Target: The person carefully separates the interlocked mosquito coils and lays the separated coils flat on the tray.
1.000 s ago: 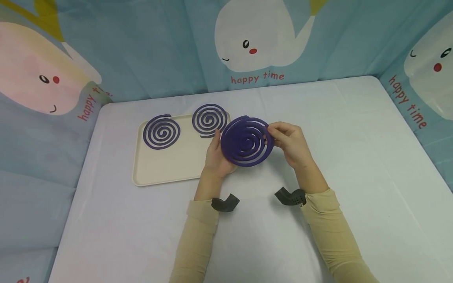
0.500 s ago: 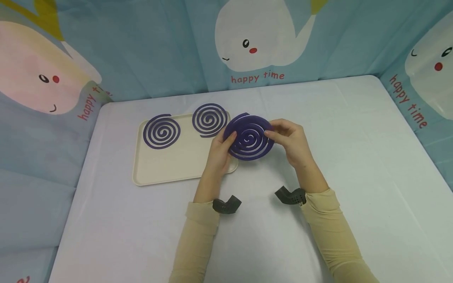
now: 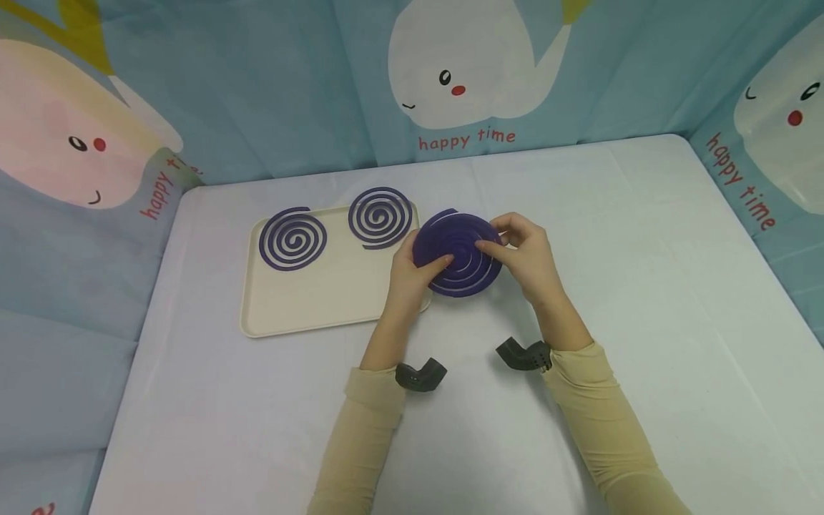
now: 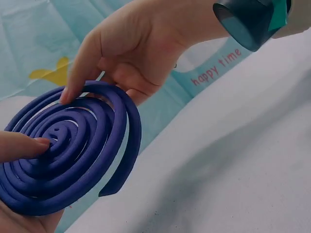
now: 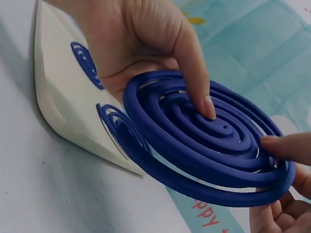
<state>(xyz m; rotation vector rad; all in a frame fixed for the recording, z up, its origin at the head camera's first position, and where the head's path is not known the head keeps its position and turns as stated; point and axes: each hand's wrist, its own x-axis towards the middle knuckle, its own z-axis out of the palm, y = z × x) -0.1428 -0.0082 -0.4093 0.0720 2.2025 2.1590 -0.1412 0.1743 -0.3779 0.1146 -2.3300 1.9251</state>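
A dark purple-blue mosquito coil (image 3: 458, 229) is held up between both hands, tightly wound with narrow gaps. Whether it is one coil or two nested together I cannot tell. My left hand (image 3: 407, 282) grips its left side, with the thumb lying across the face near the centre. On the right edge my right hand (image 3: 531, 259) pinches it between thumb and fingers. In the left wrist view the coil (image 4: 58, 167) has an outer end standing apart from the rest. The left palm is behind the coil (image 5: 165, 136) in the right wrist view.
Two looser purple coils, a left one (image 3: 292, 239) and a right one (image 3: 380, 218), lie at the back of a cream tray (image 3: 315, 300), partly over its rim. White cloth covers the table (image 3: 212, 400). A blue curtain (image 3: 257, 93) hangs behind.
My left thumb has come from the coil's left edge onto its face near the centre. The coil has shifted slightly right, and my right thumb reaches further over its face.
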